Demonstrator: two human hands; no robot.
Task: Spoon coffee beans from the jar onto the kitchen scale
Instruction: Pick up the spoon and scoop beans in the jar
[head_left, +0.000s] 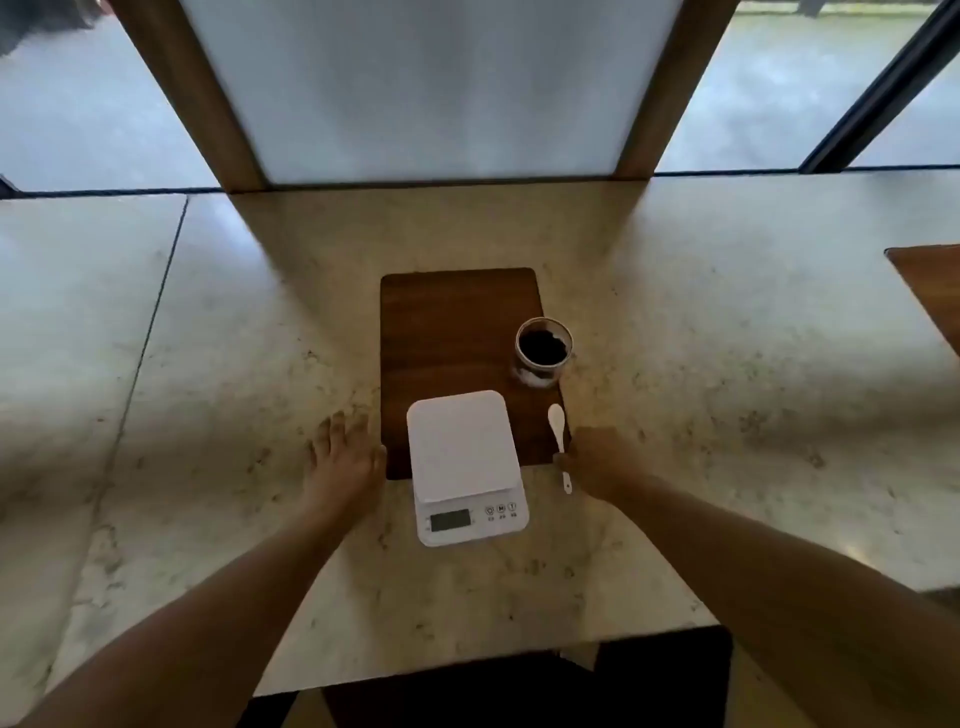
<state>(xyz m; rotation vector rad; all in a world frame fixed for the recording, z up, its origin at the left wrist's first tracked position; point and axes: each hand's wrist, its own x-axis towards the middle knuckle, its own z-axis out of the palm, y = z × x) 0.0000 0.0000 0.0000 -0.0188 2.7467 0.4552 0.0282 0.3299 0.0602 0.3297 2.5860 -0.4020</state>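
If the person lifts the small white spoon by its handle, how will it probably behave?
The spoon looks thin and small, so probably light and stiff. Its smooth white surface may be slippery. It lies half on the wooden board, beside the right hand, so it may rock when touched.

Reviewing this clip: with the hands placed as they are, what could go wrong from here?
The scale overhangs the wooden board's near edge, so it may sit unevenly and misread. Its white platform has no bowl or rim, so spooned beans could roll off. The glass jar stands at the board's right edge, above the white spoon; the right hand, reaching for the spoon, might knock it.
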